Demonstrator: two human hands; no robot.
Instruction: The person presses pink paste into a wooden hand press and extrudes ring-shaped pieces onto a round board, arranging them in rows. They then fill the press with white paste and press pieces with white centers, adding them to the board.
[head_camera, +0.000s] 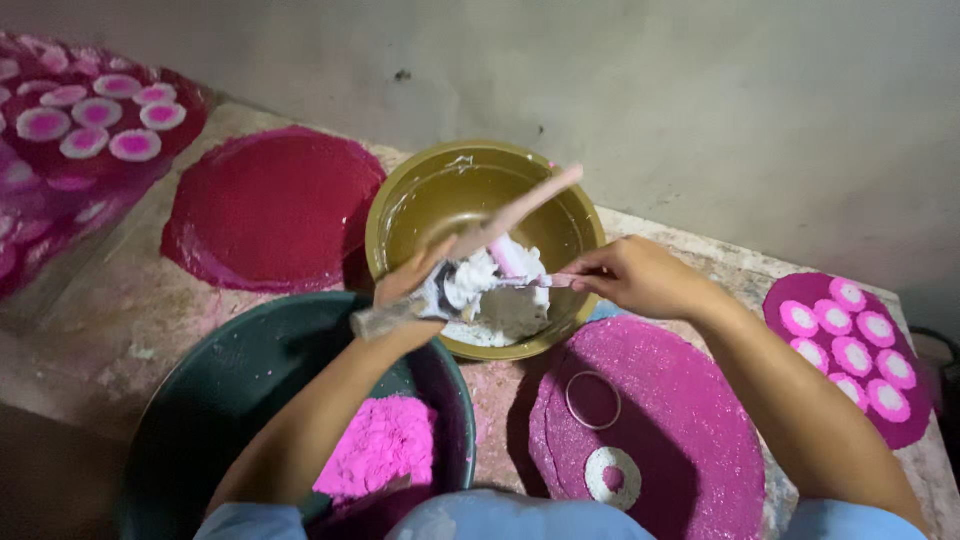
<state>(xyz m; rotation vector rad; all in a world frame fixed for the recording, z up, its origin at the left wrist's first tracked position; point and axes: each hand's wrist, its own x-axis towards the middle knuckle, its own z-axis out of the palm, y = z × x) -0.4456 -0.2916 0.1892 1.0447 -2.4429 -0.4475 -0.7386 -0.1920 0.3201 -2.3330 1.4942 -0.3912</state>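
Observation:
My left hand (415, 285) grips a flat pink-stained wooden stick (520, 210) smeared with white paste, held over an olive-gold bowl (400, 200). My right hand (630, 275) pinches a thin tool (530, 281) whose tip touches the lump of white paste (485, 275) on the stick. More white paste lies in the bowl's bottom (500, 325). Below my right arm a round magenta mat (680, 420) carries a metal ring (594, 400) and one white disc with a pink centre (612, 477).
A dark green basin (230, 380) with bright pink powder (385, 445) sits at lower left. A dark red round mat (270, 205) lies behind it. Mats with several pink-and-white discs are at far left (95, 115) and far right (850, 345). A grey wall rises behind.

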